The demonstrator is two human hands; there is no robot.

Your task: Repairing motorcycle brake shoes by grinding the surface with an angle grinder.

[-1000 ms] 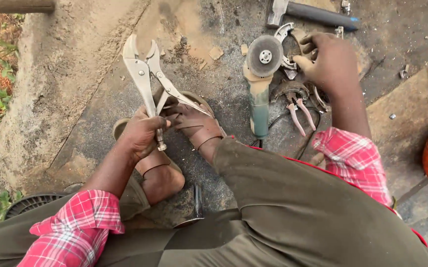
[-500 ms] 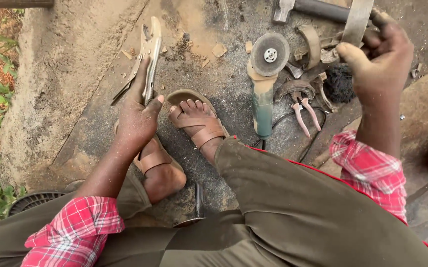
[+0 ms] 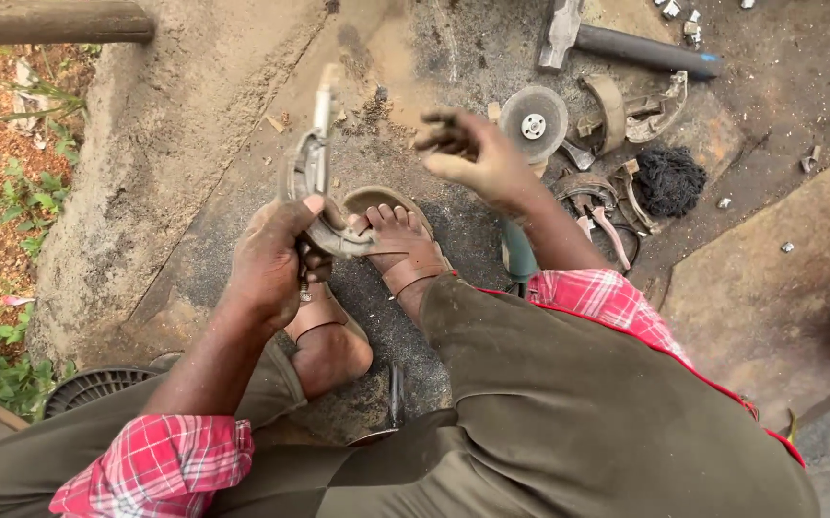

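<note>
Your left hand (image 3: 271, 259) is closed around metal locking pliers (image 3: 311, 158), which clamp a curved, rusty brake shoe (image 3: 343, 240) just above your sandalled feet (image 3: 400, 245). Your right hand (image 3: 477, 158) hovers open and empty, fingers loosely curled, blurred. An angle grinder (image 3: 533, 125) lies behind it on gritty concrete, its body mostly hidden. A hammer (image 3: 616, 43) is cut off at the top edge.

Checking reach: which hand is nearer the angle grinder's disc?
Right. The right hand hovers just left of the grinder disc; the left hand is farther left, gripping locking pliers.
</note>
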